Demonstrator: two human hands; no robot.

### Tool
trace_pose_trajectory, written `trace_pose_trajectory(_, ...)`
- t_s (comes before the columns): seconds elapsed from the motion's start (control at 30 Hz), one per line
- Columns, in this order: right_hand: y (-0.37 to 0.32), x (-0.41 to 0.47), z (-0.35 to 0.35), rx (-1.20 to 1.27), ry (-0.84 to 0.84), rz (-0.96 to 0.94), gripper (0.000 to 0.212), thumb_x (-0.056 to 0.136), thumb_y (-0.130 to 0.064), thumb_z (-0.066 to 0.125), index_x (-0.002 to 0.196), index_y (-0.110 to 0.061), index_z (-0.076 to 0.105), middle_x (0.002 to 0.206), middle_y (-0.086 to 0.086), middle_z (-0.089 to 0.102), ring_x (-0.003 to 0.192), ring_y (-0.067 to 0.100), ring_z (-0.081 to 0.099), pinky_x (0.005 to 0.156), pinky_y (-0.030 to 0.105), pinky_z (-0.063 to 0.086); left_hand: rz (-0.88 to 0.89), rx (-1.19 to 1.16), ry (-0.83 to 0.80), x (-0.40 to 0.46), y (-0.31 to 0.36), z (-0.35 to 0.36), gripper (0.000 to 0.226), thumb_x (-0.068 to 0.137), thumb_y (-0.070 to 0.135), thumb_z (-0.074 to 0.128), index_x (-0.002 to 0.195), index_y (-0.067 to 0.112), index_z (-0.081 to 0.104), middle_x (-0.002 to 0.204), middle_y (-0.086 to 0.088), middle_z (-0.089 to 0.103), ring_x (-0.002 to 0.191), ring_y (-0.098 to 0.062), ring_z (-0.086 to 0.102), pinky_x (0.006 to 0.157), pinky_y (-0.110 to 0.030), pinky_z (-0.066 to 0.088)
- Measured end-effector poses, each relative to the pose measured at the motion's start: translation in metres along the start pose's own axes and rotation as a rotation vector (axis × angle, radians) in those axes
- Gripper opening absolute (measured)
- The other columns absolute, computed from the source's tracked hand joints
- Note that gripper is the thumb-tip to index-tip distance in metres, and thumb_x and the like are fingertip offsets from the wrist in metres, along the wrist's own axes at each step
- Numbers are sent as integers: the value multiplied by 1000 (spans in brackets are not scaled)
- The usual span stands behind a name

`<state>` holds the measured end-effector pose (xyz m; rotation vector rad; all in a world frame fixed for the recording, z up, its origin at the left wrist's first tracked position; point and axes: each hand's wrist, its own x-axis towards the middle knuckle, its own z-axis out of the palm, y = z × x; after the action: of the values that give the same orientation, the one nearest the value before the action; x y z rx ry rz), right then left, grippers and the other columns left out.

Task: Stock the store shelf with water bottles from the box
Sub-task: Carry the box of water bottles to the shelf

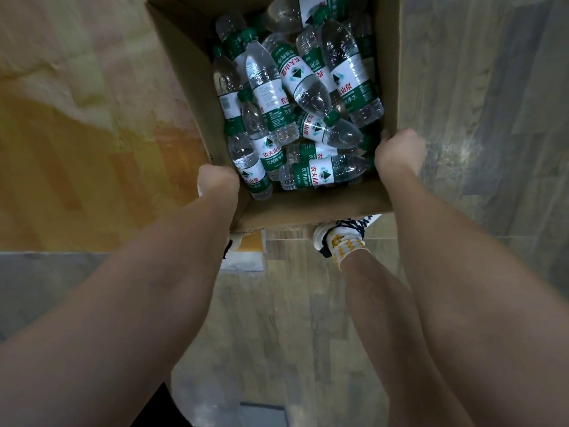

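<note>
Grey and tan wood-grain floor planks [492,118] are seen beneath and to either side of both hands, with a warm orange glare across the boards beyond the left hand. Between the hands an open brown cardboard box [308,208] is held by its near corners. The left hand [217,183] is curled over the near left corner of the rim, and the right hand [400,152] is closed over the top edge of the right wall close to the near corner; the fingers of both are hidden behind the cardboard, so only the knuckles and wrists are shown.

Inside the box, just ahead of the hands, a loose heap of clear plastic water bottles with green caps and green-and-white labels [295,97] is piled, lying criss-crossed and none upright. No bottle is touched by either hand. A white patterned sock and a sneaker [341,238] are seen under the near wall of the box, below the right hand.

No shelf is in view, so the step in hand is judged to be the carrying or positioning of the full box, with stocking not yet begun. For the next move, the box would need to be set down steadily near the shelf, one hand freed, and a topmost bottle taken by its body.
</note>
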<state>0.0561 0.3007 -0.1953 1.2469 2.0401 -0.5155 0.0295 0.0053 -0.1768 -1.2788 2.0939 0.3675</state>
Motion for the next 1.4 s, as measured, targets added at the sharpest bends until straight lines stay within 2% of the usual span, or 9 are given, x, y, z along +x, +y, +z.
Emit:
trace_pose_trajectory(0.1, 2, -1, -13, -106, -41, -114, 35, 102, -22, 49, 118, 6, 62, 122, 26, 62, 115, 42, 59, 89, 39, 50, 69, 44, 53, 3, -5, -1, 34, 96, 24, 52, 123, 3, 56, 121, -14, 62, 99, -30, 59, 82, -33, 47)
trace_pose_trajectory(0.23, -5, -13, -38, -202, -50, -247, 30, 100, -15, 50, 114, 8, 63, 116, 28, 62, 109, 45, 60, 85, 39, 51, 140, 131, 57, 5, 0, -26, 33, 93, 22, 55, 117, -1, 60, 118, -19, 64, 108, -37, 62, 89, -39, 52)
trace_pose_trajectory(0.3, -6, -27, -55, -231, -73, -278, 29, 98, -14, 50, 111, 7, 63, 114, 28, 62, 108, 44, 60, 85, 39, 51, 179, 157, 64, -3, 6, -48, 30, 91, 19, 57, 112, -2, 64, 113, -19, 66, 104, -37, 64, 84, -38, 54)
trace_pose_trajectory(0.63, 65, -175, -179, -161, -239, -99, 30, 97, -12, 50, 117, 7, 61, 117, 25, 62, 109, 39, 61, 83, 36, 49, 343, 290, -18, -147, 7, -177, 24, 89, 14, 58, 104, -3, 65, 107, -20, 67, 99, -38, 64, 73, -35, 47)
trace_pose_trajectory(0.87, 110, -262, -286, -104, -186, -81, 30, 97, -13, 49, 115, 8, 61, 118, 28, 61, 110, 41, 59, 87, 39, 49, 495, 352, -18, -267, 17, -263, 26, 89, 11, 57, 107, -7, 62, 113, -25, 65, 106, -41, 61, 85, -40, 50)
trace_pose_trajectory(1.03, 137, -317, -346, 13, -119, -91, 30, 98, -15, 50, 112, 10, 61, 114, 29, 62, 106, 42, 61, 75, 33, 42, 612, 384, 80, -351, 30, -323, 27, 90, 6, 56, 112, -8, 61, 117, -26, 64, 111, -41, 60, 90, -41, 50)
trace_pose_trajectory(1.13, 146, -339, -378, 65, -74, -101, 29, 96, -15, 52, 108, 10, 63, 113, 29, 63, 105, 43, 62, 76, 35, 45, 681, 416, 119, -387, 46, -355, 22, 87, 10, 59, 104, -4, 64, 109, -23, 68, 103, -40, 65, 85, -41, 56)
trace_pose_trajectory(1.27, 158, -360, -403, 90, -69, -127, 29, 95, -15, 54, 108, 9, 63, 114, 29, 63, 106, 43, 62, 80, 37, 48, 728, 473, 150, -419, 50, -383, 16, 87, 15, 62, 94, 0, 63, 100, -20, 68, 96, -39, 65, 73, -36, 50)
trace_pose_trajectory(1.4, 167, -369, -413, 79, -81, -135, 29, 96, -16, 52, 109, 8, 62, 113, 27, 63, 103, 42, 63, 76, 35, 47, 700, 508, 125, -426, 30, -388, 15, 86, 17, 63, 87, 3, 63, 95, -19, 70, 91, -36, 67, 79, -37, 56)
